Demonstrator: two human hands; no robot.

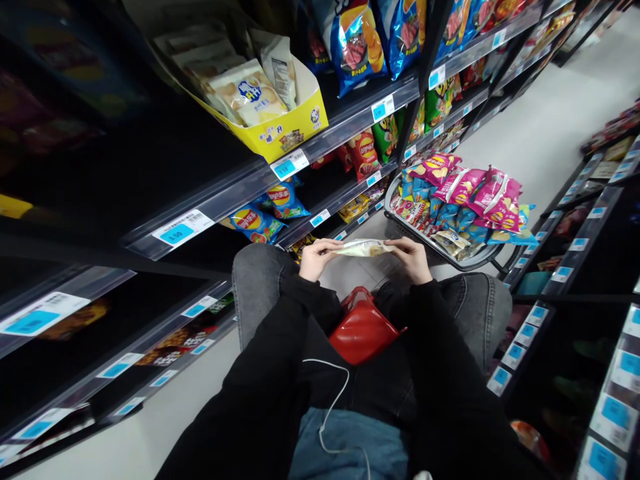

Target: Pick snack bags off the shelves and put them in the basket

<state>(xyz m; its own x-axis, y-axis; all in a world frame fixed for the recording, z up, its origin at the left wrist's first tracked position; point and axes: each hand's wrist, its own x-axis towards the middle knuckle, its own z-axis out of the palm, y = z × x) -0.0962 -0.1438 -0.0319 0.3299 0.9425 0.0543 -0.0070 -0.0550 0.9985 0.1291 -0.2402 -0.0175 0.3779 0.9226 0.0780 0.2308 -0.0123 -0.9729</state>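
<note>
I sit low in a shop aisle with my knees up. Both hands grip one pale snack packet [364, 248] held flat above my knees. My left hand [316, 258] pinches its left end with fingers closed. My right hand [414, 258] pinches its right end the same way. A red stool [361, 331] shows between my legs, under the packet. Black sleeves cover both arms.
A wire cart [450, 257] piled with pink, blue and red chip bags [465, 197] stands just ahead of my knees. Dark shelves with blue price tags run along both sides. A yellow display box [280, 130] of pale packets sits on the left shelf. White floor stretches ahead.
</note>
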